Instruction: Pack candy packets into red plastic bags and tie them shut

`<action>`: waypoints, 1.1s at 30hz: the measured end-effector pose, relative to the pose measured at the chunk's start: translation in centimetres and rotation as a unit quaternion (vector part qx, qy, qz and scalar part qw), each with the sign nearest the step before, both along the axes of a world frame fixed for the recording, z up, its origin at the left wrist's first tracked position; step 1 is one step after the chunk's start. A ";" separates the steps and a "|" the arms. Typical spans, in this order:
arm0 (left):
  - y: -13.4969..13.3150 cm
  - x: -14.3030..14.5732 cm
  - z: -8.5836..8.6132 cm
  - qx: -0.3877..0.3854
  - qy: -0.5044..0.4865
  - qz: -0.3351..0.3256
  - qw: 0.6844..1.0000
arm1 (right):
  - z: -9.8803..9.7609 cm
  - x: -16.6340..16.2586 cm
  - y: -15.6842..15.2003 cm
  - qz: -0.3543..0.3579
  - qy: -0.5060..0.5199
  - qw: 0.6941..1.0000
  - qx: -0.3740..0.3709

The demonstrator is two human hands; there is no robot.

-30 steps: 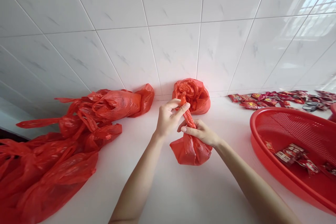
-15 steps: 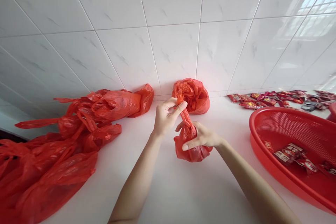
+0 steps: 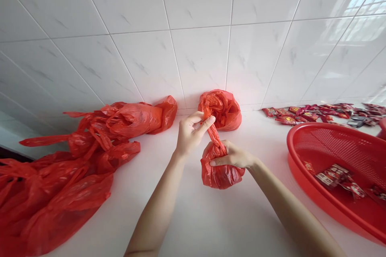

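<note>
A small filled red plastic bag (image 3: 222, 174) hangs between my hands, its upper part twisted into a narrow neck. My left hand (image 3: 194, 130) pinches the top end of that neck between thumb and fingers. Lower down, my right hand (image 3: 230, 156) wraps around the bag where the neck meets the bulging bottom, thumb across the front. What the bag contains cannot be made out. Just behind it, against the wall, sits a crumpled heap of red plastic bags (image 3: 230, 110).
Filled red bags (image 3: 135, 118) and more red bags (image 3: 66, 209) are piled along the left. At right stands a red plastic basket (image 3: 319, 209) with a few wrapped packets (image 3: 331, 176) inside. Small red packets (image 3: 307, 114) lie behind it by the tiled wall (image 3: 199, 56).
My right thumb has shifted up slightly on the bag, and its bottom bulges a little lower. My left hand keeps its pinch in the same place.
</note>
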State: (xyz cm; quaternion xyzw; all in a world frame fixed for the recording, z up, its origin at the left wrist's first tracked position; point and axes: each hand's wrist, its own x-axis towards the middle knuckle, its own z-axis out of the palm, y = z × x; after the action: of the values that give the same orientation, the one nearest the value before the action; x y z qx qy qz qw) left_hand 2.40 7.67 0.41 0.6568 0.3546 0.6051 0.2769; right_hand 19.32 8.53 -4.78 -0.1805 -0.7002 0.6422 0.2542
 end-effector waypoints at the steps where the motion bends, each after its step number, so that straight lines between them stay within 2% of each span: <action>1: -0.1 0.0 0.0 0.002 0.002 0.003 1.000 | 0.0 0.0 0.0 0.003 0.000 1.000 0.004; 15: -0.2 0.1 0.1 0.015 0.010 0.009 1.000 | 0.4 0.7 0.3 0.020 -0.044 0.997 0.060; 22: -0.3 0.2 0.2 0.006 0.010 0.011 1.000 | 0.1 0.7 0.2 0.064 -0.014 0.997 -0.045; 33: -0.1 0.2 -0.2 -0.003 -0.003 -0.017 1.000 | 0.4 1.0 0.2 0.046 -0.036 0.998 -0.004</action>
State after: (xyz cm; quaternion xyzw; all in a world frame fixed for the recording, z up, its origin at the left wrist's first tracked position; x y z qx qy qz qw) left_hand 2.57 7.54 0.19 0.6602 0.3444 0.6013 0.2898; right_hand 20.31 8.76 -4.33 -0.1720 -0.7143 0.6489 0.1977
